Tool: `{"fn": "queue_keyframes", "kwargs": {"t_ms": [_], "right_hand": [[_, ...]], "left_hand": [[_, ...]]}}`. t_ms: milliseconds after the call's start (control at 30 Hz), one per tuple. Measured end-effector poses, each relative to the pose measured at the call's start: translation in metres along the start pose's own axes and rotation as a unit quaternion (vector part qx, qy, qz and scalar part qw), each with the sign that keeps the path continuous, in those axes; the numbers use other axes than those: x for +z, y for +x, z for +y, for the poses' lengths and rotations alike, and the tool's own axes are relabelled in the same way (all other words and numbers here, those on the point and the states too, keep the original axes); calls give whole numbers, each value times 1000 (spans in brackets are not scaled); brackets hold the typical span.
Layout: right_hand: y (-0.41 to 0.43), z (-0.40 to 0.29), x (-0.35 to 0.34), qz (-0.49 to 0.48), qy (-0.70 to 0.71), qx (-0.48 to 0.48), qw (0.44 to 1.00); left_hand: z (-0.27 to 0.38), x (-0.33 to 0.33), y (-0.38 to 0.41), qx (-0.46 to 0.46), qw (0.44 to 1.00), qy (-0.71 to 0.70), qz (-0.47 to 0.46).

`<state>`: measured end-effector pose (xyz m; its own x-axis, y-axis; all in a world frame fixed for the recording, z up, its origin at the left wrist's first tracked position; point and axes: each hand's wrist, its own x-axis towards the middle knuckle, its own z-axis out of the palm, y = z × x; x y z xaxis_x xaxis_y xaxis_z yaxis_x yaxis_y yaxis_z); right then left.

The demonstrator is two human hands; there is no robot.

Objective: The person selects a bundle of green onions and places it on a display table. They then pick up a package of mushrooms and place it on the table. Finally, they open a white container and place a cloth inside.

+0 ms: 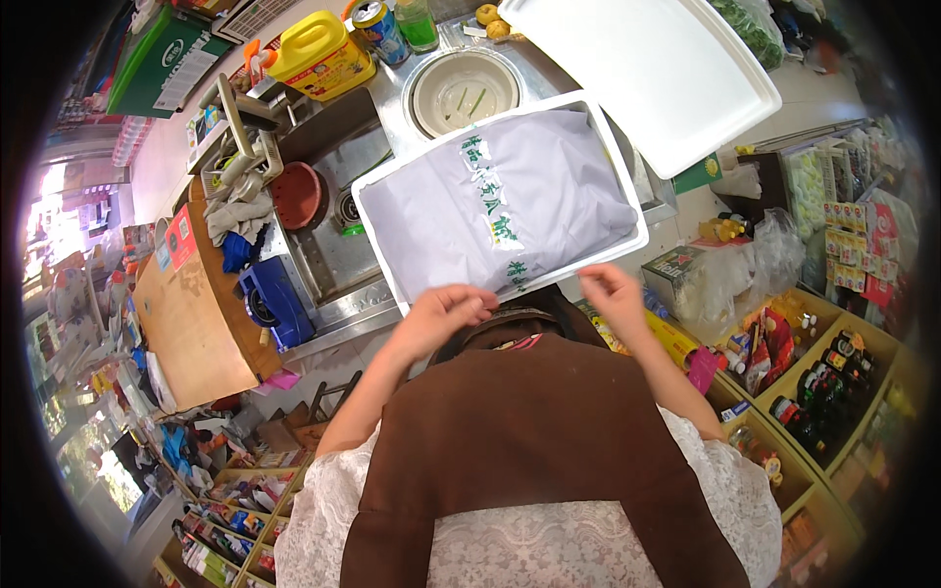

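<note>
A white foam box point(638, 197) rests over the steel counter in front of me, holding a bundle wrapped in pale lilac sheeting point(434, 213) with green printed characters. My left hand point(452, 309) is at the box's near edge, fingers curled; whether it grips the sheeting is not clear. Close to the box's near right side is my right hand point(612, 288), its thumb and fingers bent, with nothing visible between them. The white foam lid point(654, 73) lies beyond the box at the upper right. Behind the box stands a round bowl point(459, 88) with green strips in it.
To the left is a steel sink point(353, 257) with a red plastic basin point(295, 195). A yellow jug point(320, 62), a drink can point(381, 33) and a jar of green liquid point(417, 26) stand behind it. A blue device point(276, 301) sits near the counter edge. Wooden compartments point(801, 360) with bottles are at right.
</note>
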<state>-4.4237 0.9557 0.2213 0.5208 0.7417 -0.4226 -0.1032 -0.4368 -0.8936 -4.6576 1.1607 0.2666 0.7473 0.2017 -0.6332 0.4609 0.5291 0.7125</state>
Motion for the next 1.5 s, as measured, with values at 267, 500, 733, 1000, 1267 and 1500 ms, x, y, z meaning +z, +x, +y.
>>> {"fn": "queue_keyframes", "kwargs": {"t_ms": [267,500,733,1000,1267,1500], "right_hand": [[-15,27,75,66,44,-33,996],[-10,25,91,126,-55,-69,988],[-5,22,97,152,-68,-60,984],[-1,28,98,154,-44,-54,986],[4,27,95,119,-22,-28,992],[1,19,86,32,-80,-47,995]], "left_hand": [[-58,23,-2,27,999,-23,-25],[-72,20,11,49,996,-55,-60],[-73,30,12,44,993,-97,-52],[-72,30,17,30,980,-184,-68],[-73,36,16,32,976,-201,-76],[-75,38,21,27,973,-215,-78]]}}
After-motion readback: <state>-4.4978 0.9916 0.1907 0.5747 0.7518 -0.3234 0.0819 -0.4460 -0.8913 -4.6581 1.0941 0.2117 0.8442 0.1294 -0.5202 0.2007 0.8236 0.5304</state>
